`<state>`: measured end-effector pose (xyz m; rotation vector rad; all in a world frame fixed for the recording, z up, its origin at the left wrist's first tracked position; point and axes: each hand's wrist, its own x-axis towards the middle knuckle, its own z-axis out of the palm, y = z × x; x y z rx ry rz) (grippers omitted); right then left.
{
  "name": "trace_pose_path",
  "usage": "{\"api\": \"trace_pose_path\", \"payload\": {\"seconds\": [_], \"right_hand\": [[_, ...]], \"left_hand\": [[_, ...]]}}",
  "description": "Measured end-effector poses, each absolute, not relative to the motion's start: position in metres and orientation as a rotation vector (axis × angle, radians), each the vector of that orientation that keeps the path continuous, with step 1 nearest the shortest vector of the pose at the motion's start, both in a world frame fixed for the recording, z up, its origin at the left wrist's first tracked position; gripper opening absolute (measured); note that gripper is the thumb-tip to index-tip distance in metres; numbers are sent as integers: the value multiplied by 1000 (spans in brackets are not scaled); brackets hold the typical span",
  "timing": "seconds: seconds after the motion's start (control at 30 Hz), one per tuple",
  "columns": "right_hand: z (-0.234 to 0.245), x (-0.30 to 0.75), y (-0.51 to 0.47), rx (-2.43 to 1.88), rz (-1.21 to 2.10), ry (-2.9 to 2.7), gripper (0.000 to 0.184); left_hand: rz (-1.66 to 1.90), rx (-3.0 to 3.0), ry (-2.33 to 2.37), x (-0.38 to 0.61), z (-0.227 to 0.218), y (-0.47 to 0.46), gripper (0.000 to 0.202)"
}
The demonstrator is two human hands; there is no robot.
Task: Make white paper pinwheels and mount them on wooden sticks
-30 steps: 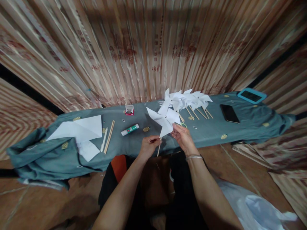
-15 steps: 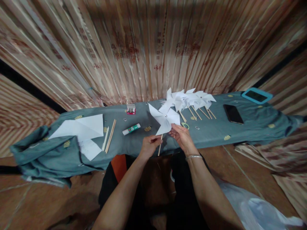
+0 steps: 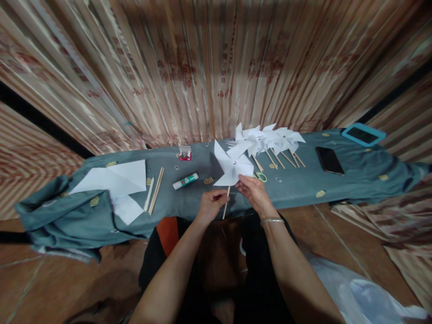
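A white paper pinwheel with a pin at its centre is held up over the near edge of the cloth-covered table. My left hand pinches its wooden stick below the blades. My right hand has its thumb and fingertips closed on the lower right blade. Behind it lie several finished-looking pinwheels, overlapping, their sticks pointing toward me. Scissors with pale green handles show just past my right hand, their blades hidden.
Left of my hands lie a glue stick, a small red box of pins, wooden sticks, a white pen-like rod and paper sheets. A phone and blue-framed tablet rest at right, on the grey-green cloth.
The held pinwheel's blades have turned clockwise a little about the pin. My right fingers have shifted slightly left along the blade; my left hand stays on the stick.
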<state>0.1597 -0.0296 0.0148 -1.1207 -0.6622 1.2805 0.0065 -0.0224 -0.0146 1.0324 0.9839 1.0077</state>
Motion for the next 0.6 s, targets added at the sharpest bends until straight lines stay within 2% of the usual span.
{"api": "trace_pose_path", "payload": {"seconds": [0.6], "right_hand": [[22, 160, -35, -1171, 1309, -750, 43]], "left_hand": [[1043, 1010, 1025, 3, -6, -20, 15]]}}
